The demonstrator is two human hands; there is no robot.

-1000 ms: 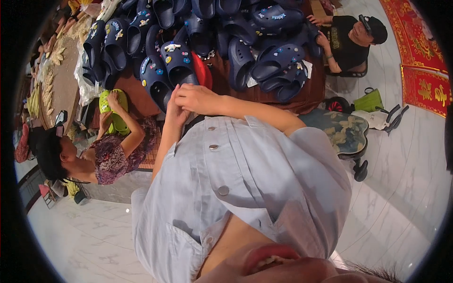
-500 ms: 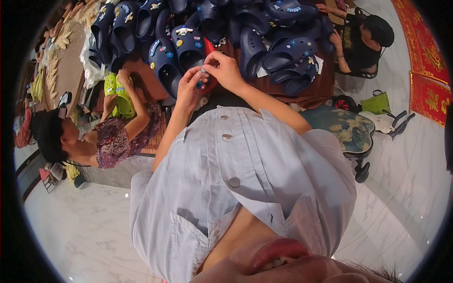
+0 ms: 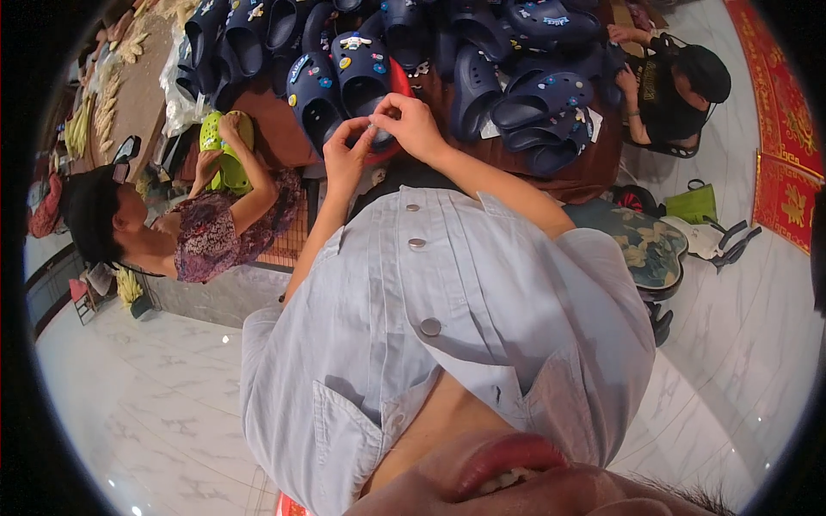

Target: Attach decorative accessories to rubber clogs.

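Note:
My left hand (image 3: 347,155) and my right hand (image 3: 410,125) meet fingertip to fingertip in front of my chest. Both are closed in a pinch on something tiny and pale, too small to name. Just beyond them lie two navy clogs, one on the left (image 3: 311,89) and one on the right (image 3: 362,67), dotted with colourful charms. The right-hand clog has a white figure charm (image 3: 354,40) and a round yellow one. Behind my fingers shows a red container (image 3: 401,82), partly hidden by my hands and the clog.
Many navy clogs (image 3: 538,95) are piled across the brown-covered table (image 3: 271,133). At left, a person (image 3: 225,228) handles lime-green clogs (image 3: 227,155); another person in black (image 3: 675,95) sits at right. A flowered stool (image 3: 641,245) and a green bag (image 3: 691,205) stand to my right.
My hands stay together, fingertips now tighter around the tiny piece. The whole view has shifted slightly, so the table and clogs appear a little farther right.

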